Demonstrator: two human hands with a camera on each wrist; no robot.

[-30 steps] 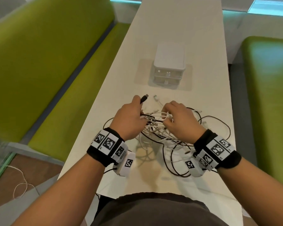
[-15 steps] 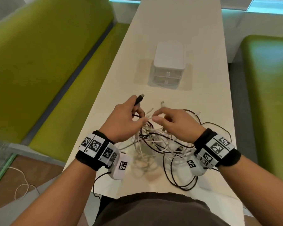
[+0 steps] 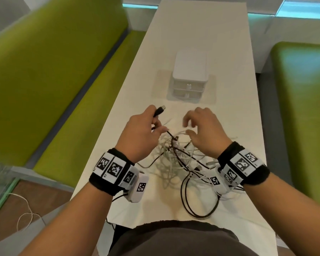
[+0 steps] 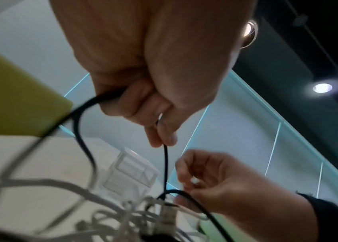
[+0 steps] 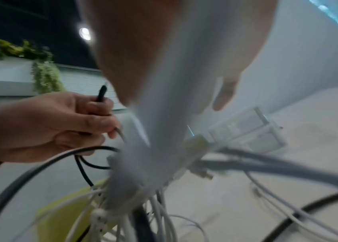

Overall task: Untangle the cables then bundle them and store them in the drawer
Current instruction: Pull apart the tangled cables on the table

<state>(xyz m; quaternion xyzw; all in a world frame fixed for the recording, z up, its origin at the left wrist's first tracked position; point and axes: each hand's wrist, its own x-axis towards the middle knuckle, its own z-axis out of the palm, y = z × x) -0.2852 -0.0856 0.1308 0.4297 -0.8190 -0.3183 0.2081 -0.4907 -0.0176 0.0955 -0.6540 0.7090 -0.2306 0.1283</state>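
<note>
Green upholstered seating (image 3: 50,74) fills the left side of the head view, beside the long white bench (image 3: 229,89).

Left hand (image 3: 142,133): lower centre of the head view, raised above the bench. Its grip is closed on the black cable (image 3: 158,113). The plug end projects past the fingers toward the upper right. In the left wrist view the thumb and a fingertip pinch the same black cable (image 4: 165,163), which drops straight down into the tangle.

Cable tangle (image 3: 175,156): white and black cables lie knotted together on the bench between and below both hands. One large black loop (image 3: 198,204) reaches toward the bottom edge of the bench.

Drawer unit (image 3: 189,76): a small white unit with two drawers, both closed, stands on the bench above the hands in the frame, well apart from the tangle.

Right hand (image 3: 205,132): right of centre, above the tangle. Fingers are curled loosely and blurred. Whether this grip holds a white cable cannot be told.
</note>
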